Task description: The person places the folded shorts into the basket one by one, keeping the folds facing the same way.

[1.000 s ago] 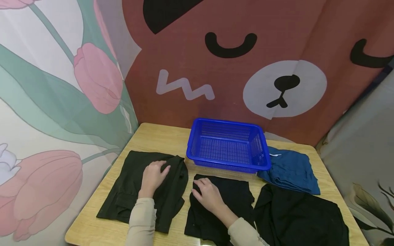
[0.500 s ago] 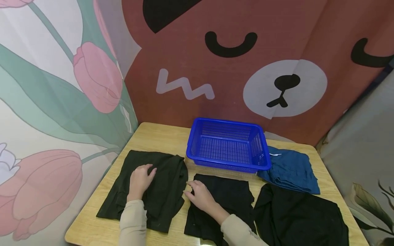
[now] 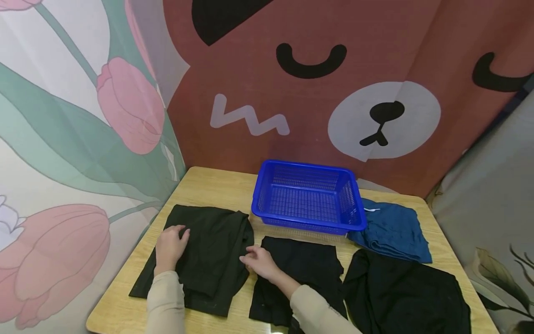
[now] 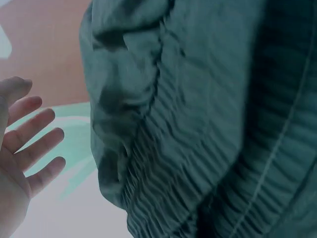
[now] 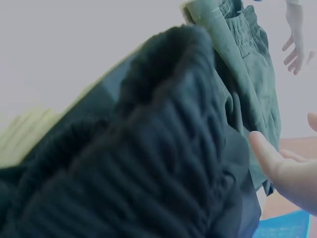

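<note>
A folded dark green garment, which looks like pants, lies flat at the left of the table. Its gathered elastic waistband fills much of the left wrist view. My left hand is over its left part, fingers loosely extended and holding nothing. My right hand is between this garment and a smaller folded black garment, its fingertips near the green right edge. Whether they touch cloth I cannot tell. In the right wrist view, the thumb and fingers of my right hand are apart, with nothing between them.
A blue plastic basket with nothing in it stands at the back of the wooden table. Folded blue cloth lies beside it at the right. A larger black garment lies at front right. Printed curtains hang behind.
My left hand has slid leftward across the green garment. My right hand has shifted left, from above the small black garment toward the green one. The clothes and basket stay put.
</note>
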Motion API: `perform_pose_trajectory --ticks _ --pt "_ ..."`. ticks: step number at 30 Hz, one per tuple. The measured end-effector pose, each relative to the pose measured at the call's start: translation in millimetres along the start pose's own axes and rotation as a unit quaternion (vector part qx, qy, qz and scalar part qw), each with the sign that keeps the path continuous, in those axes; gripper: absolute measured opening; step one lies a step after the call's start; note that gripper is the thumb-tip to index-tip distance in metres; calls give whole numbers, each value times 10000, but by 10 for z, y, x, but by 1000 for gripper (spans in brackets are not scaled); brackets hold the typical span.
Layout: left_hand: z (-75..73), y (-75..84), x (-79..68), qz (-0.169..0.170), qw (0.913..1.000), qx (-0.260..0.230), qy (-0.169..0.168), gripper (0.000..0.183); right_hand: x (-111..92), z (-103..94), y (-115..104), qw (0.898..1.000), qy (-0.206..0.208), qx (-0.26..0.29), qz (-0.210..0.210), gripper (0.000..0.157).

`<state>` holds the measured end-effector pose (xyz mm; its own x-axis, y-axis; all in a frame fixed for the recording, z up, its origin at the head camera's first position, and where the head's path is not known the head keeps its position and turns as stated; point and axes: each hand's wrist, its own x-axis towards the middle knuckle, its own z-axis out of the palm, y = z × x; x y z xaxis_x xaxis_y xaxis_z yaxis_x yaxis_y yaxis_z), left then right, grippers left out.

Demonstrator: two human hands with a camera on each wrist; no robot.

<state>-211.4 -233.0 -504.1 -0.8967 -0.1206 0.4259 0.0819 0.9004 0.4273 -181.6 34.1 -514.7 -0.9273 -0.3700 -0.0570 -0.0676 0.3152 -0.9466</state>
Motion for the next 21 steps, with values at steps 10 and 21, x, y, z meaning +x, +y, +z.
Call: perform_pose_trajectory --ticks 10,21 --pt "-57 -216 -32 -493 9987 -94 -112 24 12 111 -11 9970 -66 478 607 48" --pt "35 -429 -89 -1543 9803 -240 -1212 55 54 142 107 9874 215 1116 1101 57"
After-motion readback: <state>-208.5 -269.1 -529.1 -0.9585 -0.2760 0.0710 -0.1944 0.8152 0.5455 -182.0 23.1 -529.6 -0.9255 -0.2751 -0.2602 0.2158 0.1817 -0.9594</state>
